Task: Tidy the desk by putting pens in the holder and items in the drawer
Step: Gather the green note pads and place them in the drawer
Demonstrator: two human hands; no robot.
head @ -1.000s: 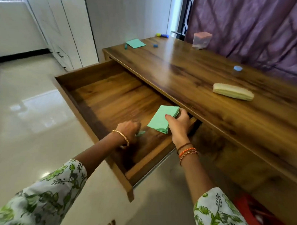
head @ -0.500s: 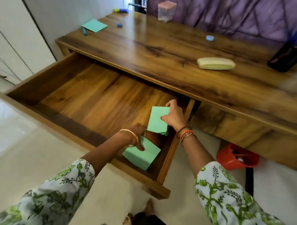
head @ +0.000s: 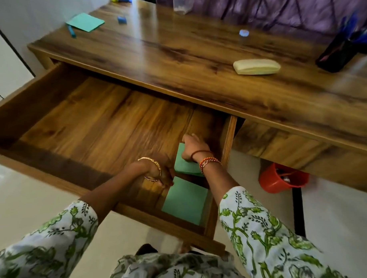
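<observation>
Wide wooden drawer (head: 79, 122) stands pulled out, filling the left and centre of the frame; both hands reach into its lower right corner. Right hand (head: 191, 146) curls over the far edge of a green square paper pad (head: 184, 167), gripping it low against the drawer floor by the right wall. Half a second ago that pad was held higher and tilted; now it sits flatter and deeper. Left hand (head: 163, 172), fingers curled, touches the near corner of a second green paper pad (head: 184, 201) lying flat at the drawer's front right corner; whether it pinches the pad or only rests there, cannot tell. That pad has stayed put since the last frame.

On the brown wooden desk top (head: 181, 55): a third green pad (head: 85, 22) with a teal marker (head: 71, 31) at upper left, a small blue eraser (head: 122, 19), a pale yellow oblong case (head: 257, 67) right of centre, a black pen holder (head: 337, 54) with blue pens at upper right. Red bucket (head: 281, 179) on the floor beneath the desk.
</observation>
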